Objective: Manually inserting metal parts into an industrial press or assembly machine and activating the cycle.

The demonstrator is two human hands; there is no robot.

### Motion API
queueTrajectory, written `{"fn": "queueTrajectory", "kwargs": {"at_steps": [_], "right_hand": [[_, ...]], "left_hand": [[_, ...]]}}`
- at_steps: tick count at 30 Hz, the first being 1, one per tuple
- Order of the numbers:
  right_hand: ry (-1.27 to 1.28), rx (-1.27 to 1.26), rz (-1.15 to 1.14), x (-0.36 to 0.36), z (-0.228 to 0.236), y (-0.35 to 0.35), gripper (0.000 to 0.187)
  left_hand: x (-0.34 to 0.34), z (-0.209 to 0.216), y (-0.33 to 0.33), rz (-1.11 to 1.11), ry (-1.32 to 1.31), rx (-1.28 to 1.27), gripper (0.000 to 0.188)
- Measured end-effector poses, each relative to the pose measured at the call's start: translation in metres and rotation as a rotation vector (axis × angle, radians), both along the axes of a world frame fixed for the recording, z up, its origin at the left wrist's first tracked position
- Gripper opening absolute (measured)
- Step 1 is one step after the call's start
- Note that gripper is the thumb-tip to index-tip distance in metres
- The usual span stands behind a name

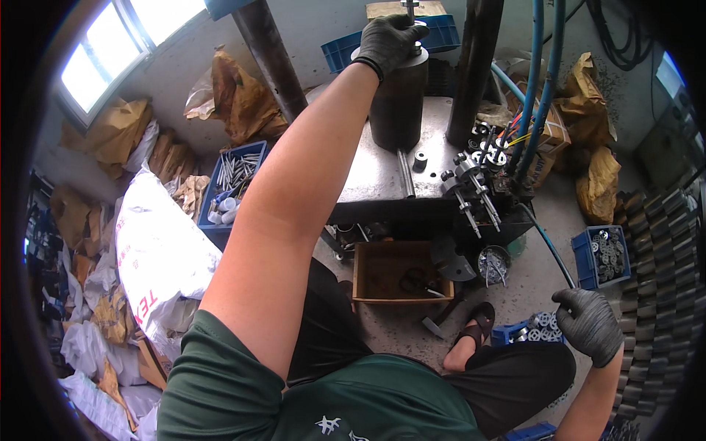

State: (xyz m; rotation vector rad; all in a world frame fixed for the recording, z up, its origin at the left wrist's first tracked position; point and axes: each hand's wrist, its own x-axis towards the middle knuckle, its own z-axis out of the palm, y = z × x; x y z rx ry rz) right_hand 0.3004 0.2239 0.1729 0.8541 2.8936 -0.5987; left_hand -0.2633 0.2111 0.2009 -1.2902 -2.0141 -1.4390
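Note:
My left hand, in a dark grey glove, reaches to the top of a thick dark upright cylinder. Its fingers are closed around a slim metal shaft, whose upper end shows above them; the glove hides the lower part. A small metal stud stands beside the fingers. Low on the right, my right hand, gloved too, is closed at the end of a long thin lever. On the metal press table lie a grooved bar and a small ring-shaped part.
Several shafts with discs lie at the table's right corner. Two dark columns flank the cylinder. Below are a wooden box, a hammer and a blue crate of round parts. Blue hoses hang at right.

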Motion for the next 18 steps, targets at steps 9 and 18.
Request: {"fn": "queueTrajectory", "kwargs": {"at_steps": [9,18], "right_hand": [[0.194,-0.006,-0.079,0.0000,-0.0042,0.0052,0.032],[0.038,-0.007,-0.031,0.0013,0.0015,0.0068,0.032]], "left_hand": [[0.0000,0.0015,0.0006,-0.061,-0.088,0.010,0.052],[0.0017,0.0038,-0.0009,-0.117,-0.322,-0.022,0.051]]}}
